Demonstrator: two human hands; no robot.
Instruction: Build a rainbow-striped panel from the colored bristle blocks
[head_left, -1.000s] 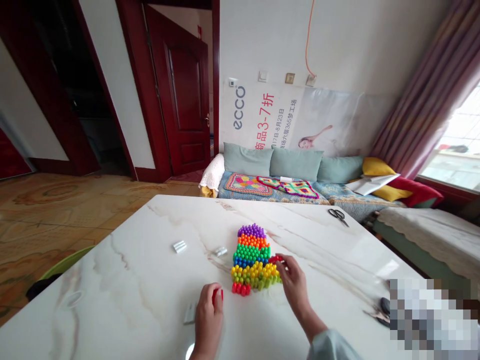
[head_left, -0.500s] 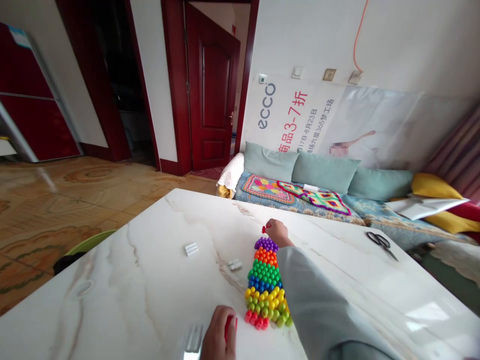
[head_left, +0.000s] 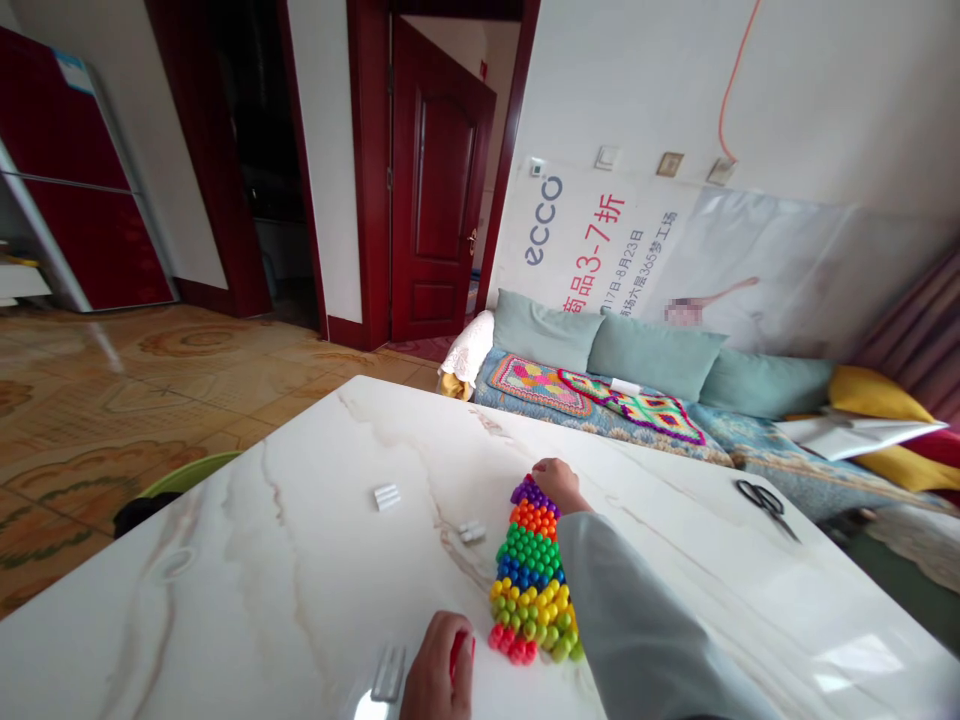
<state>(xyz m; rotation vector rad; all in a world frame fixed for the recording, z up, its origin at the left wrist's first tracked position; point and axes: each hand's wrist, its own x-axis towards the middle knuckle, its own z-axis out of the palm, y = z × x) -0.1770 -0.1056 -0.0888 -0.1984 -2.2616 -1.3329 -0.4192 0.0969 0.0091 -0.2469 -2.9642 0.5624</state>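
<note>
A panel of round beads [head_left: 529, 547] lies on the marble-patterned table, in bands of purple, orange, green, blue, yellow, olive green and coral red. At its far, purple end, my right hand [head_left: 556, 483] is closed in a pinch, with a bit of red, probably small beads, at the fingertips against the purple row. My left hand [head_left: 441, 665] rests closed at the near edge, left of the panel's red end. Something red shows between its thumb and fingers, mostly hidden. My right sleeve covers part of the panel's right side.
Black scissors [head_left: 766, 507] lie at the table's right. Small whitish ribbed pieces [head_left: 387, 497] sit left of the panel, and a clear one [head_left: 388, 672] is beside my left hand. Beyond the marble table [head_left: 315, 490] stands a sofa with green cushions [head_left: 660, 350].
My right hand has come down and nearer, bringing the red bit from beyond the panel to its purple end. My left hand stays in place. The view has shifted slightly.
</note>
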